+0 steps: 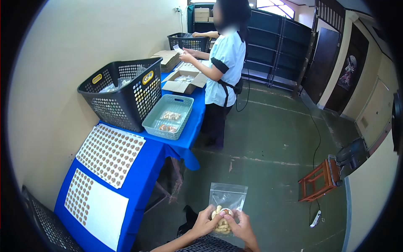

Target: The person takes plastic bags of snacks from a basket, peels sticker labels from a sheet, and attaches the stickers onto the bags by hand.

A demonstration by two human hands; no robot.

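Observation:
A clear resealable pouch [228,194] with pale, curved snack pieces in its lower part is held upright in front of my body. My left hand [204,222] grips its left side, the thumb on the front. On the right side my right hand [242,228] closes around the pouch, its thumb also pressing the front. Between the thumbs a round brown-and-white sticker [227,211] shows on the pouch, partly covered by them. Sheets of similar round stickers [111,153] lie on the blue-covered table to the left, one sheet [98,201] partly peeled bare.
On the table stand a large black basket [142,94] with filled pouches, a grey-green tray [184,119] with pouches, and an open cardboard box [195,80]. A co-worker [228,63] stands beside it handling a small packet. A wooden stool [319,180] and a cable are on the right.

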